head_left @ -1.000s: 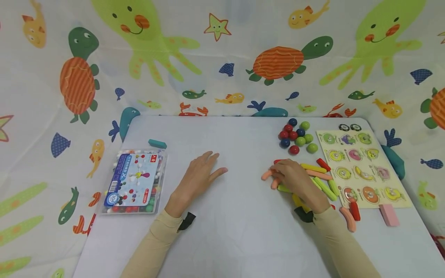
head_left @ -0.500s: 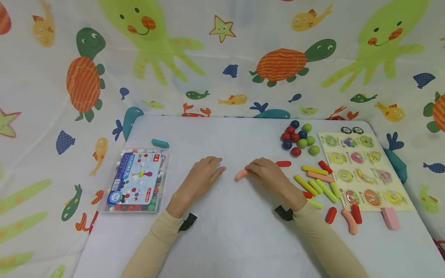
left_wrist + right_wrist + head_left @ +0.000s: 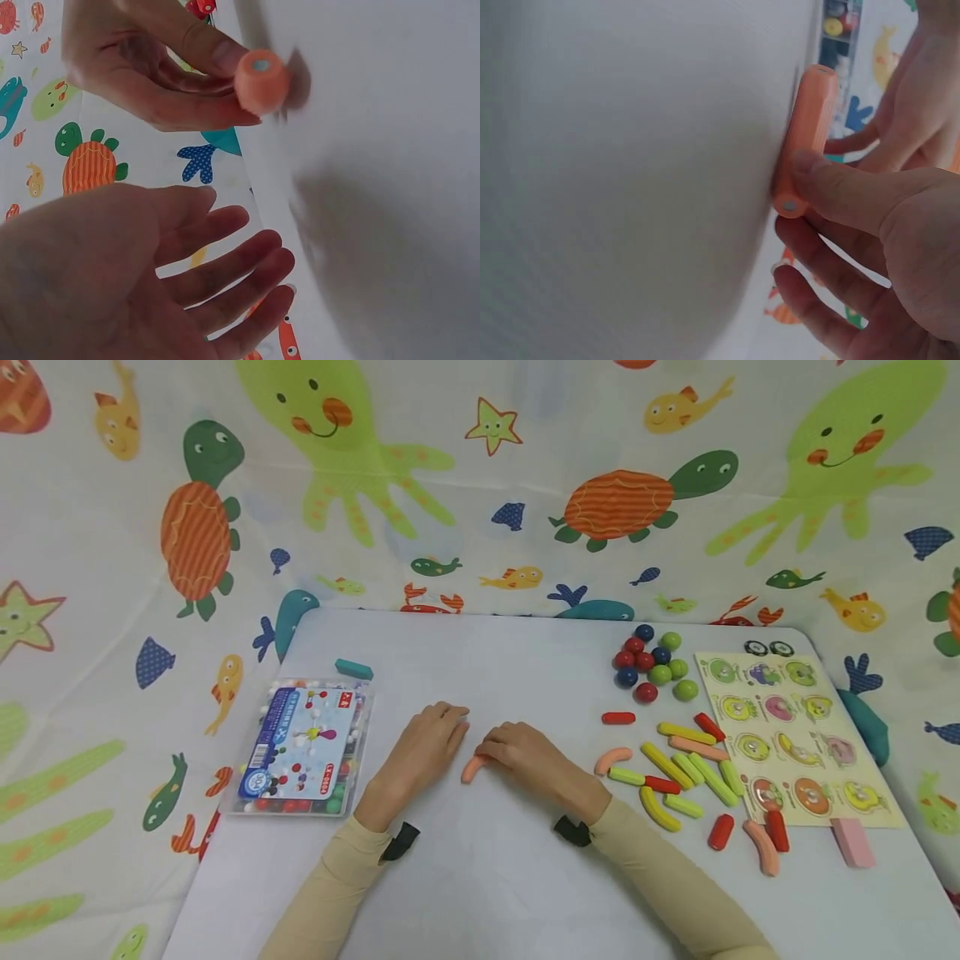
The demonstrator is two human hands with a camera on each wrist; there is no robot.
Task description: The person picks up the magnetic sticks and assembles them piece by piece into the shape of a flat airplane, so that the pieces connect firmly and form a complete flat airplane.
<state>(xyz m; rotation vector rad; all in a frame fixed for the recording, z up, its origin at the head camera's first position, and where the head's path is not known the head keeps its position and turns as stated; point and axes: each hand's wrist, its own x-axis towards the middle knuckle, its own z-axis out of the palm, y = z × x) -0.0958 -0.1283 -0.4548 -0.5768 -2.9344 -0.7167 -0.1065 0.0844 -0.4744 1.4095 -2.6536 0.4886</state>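
Note:
Between thumb and fingers, my right hand (image 3: pixel 525 762) pinches a curved orange stick (image 3: pixel 472 770) low over the white table. In the right wrist view, that stick (image 3: pixel 810 120) shows a small silvery disc in its end, and the right thumb lies along its side. Just left of it, my left hand (image 3: pixel 422 745) holds nothing. Its fingers are spread and relaxed in the left wrist view, with the left hand (image 3: pixel 127 262) apart from the stick (image 3: pixel 261 88). To the right lies a loose group of red, yellow, green and orange sticks (image 3: pixel 712 779).
A clear plastic case (image 3: pixel 296 747) of coloured balls stands at the left, a teal block (image 3: pixel 354 669) behind it. Red, blue and green balls (image 3: pixel 647 692) sit at the back right. Beside them lie a fruit picture board (image 3: pixel 753 677), two black rings (image 3: pixel 781 648) and a pink block (image 3: pixel 852 843).
My right hand has moved left from the stick group, carrying the orange stick to near my left hand. The left hand stays in nearly the same place. The head view has shifted slightly.

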